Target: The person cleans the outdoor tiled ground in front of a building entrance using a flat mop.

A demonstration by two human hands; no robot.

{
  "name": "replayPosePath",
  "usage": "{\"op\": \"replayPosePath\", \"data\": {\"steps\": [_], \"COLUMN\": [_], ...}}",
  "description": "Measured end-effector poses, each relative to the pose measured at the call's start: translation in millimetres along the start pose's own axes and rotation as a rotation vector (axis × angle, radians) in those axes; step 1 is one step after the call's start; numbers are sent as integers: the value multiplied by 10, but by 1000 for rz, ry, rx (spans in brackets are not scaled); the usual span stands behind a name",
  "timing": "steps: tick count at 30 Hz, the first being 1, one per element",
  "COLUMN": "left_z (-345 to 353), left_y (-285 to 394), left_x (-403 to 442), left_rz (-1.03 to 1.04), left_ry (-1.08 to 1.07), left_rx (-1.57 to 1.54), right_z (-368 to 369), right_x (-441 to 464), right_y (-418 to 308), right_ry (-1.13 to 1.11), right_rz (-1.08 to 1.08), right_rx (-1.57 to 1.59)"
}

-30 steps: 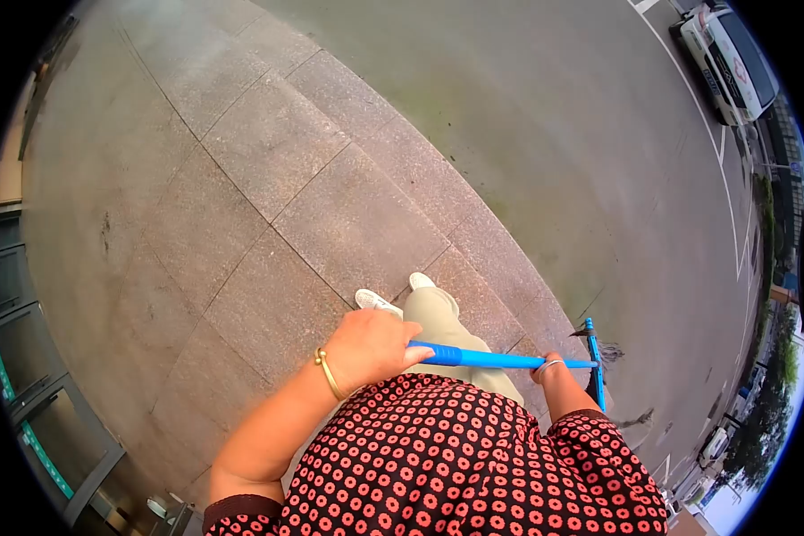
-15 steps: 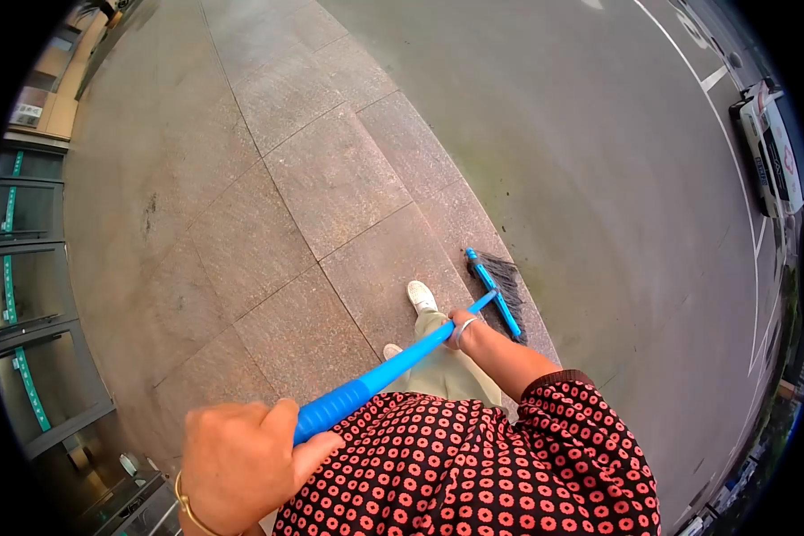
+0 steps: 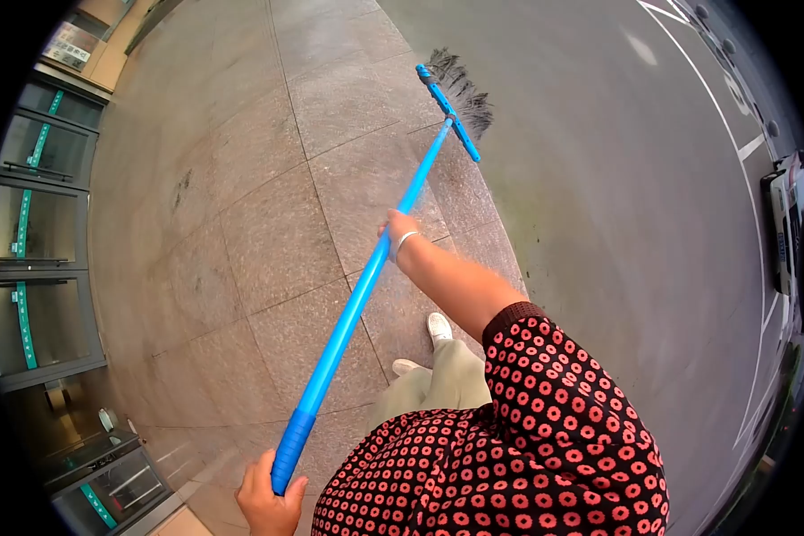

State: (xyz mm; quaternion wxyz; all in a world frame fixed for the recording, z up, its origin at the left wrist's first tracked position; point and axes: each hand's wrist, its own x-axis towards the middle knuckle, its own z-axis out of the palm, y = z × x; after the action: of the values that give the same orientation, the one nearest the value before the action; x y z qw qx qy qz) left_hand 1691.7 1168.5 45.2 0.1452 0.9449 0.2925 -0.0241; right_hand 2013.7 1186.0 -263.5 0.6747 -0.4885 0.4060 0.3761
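A long-handled blue broom runs diagonally from lower left to upper middle. Its blue crossbar head has dark grey bristles fanned out past the edge of the stone paving, over the asphalt. My left hand is closed round the ribbed grip at the handle's near end, close to the bottom of the view. Farther up the shaft, my right hand wraps round it with the arm stretched forward.
Stone slabs lie underfoot, bordered on the right by a grey road. Glass doors line the left side. A white car stands at the far right beyond a white line. My shoes are near the kerb.
The broom head has swung forward, away from my feet, and its bristles have spread out. My right hand has reached forward with the shaft; my left hand has moved lower.
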Motion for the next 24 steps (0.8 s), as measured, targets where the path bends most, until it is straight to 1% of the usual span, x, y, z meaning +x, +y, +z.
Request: {"op": "replayPosePath", "data": {"steps": [1, 2, 3, 5, 6, 7, 9, 11, 12, 13, 14, 15, 17, 19, 20, 21, 22, 23, 24], "left_z": [50, 89, 136, 228, 271, 319, 377, 392, 396, 407, 429, 470, 524, 574, 613, 653, 690, 715, 758], "left_y": [-82, -149, -254, -453, -503, -601, -803, -829, -844, -847, -848, -847, -879, -934, -976, -1012, -1045, -1086, -1114], "left_x": [-122, -265, -426, -748, -903, -1159, -1677, -1943, -2035, -2097, -2139, -2157, -2148, -2098, -2050, -2013, -1983, -1935, -1898], "left_rz": [-100, -179, -189, -401, -452, -467, -452, -575, -638, -691, -738, -780, -835, -856, -860, -860, -858, -858, -857], "left_ry": [-13, -25, -18, -35, 8, 26, -62, -149, -183, -210, -231, -244, -264, -273, -273, -275, -278, -284, -282], "left_rx": [-75, -30, -34, -146, -191, -199, -176, -219, -242, -263, -285, -305, -335, -365, -379, -399, -416, -431, -450], "right_z": [108, 196, 264, 326, 323, 300, 171, -103, -298, -415, -616, -715, -838, -797, -830, -971, -1062, -1054, -1025], "right_x": [-52, -118, -191, -382, -461, -550, -892, -853, -679, -926, -730, -945, -1330, -1683, -1516, -1204, -1013, -974, -912], "right_y": [110, 233, 359, 612, 785, 976, 1326, 1979, 2434, 2538, 2995, 3052, 3144, 3030, 3227, 3555, 3714, 3680, 3632], "right_ry": [-47, -96, -102, -173, -172, -178, -152, -132, -77, 1, 2, 35, 29, -72, -73, -85, -94, -100, -99], "right_rz": [-65, -128, -130, -214, -225, -234, -187, -144, -159, -116, -23, 12, 182, 401, 385, 554, 721, 743, 660], "right_rx": [-44, -87, -98, -204, -250, -298, -359, -435, -573, -762, -749, -911, -1227, -1369, -1368, -1223, -1072, -1050, -1099]}}
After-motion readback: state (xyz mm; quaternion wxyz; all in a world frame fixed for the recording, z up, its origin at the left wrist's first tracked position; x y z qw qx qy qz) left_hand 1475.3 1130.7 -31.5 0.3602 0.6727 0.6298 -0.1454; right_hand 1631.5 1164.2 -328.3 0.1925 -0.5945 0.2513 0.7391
